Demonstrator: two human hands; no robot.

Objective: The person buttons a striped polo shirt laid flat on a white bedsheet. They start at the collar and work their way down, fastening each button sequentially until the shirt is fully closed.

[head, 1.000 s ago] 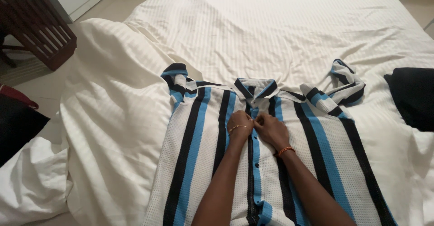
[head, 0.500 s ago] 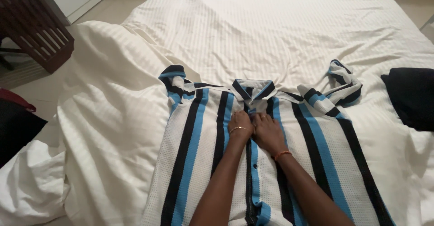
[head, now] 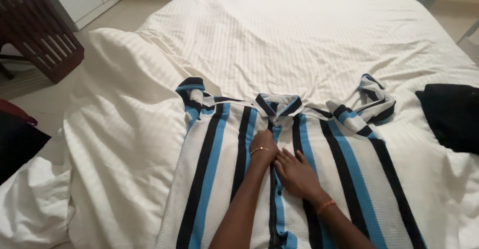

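Note:
A short-sleeved shirt (head: 219, 164) with white, black and light blue stripes lies face up on the white bed (head: 299, 39), collar away from me. My left hand (head: 263, 147) rests on the button strip just below the collar, fingers curled onto the fabric, a thin bracelet at the wrist. My right hand (head: 295, 171) lies flat beside it, a little lower on the strip, fingers spread and pointing toward the left hand. An orange band circles the right wrist. Whether a button is pinched between the fingers is hidden.
A black garment (head: 451, 114) lies at the right edge of the bed. Crumpled white bedding (head: 115, 129) hangs off the left side. A dark wooden slatted chair (head: 37, 29) stands on the floor at the upper left, and a dark bag (head: 15, 139) sits at the left edge.
Both hands have slid down the button strip, away from the collar toward me. The right hand went from pinching near the collar to lying flat. The shirt stayed where it was.

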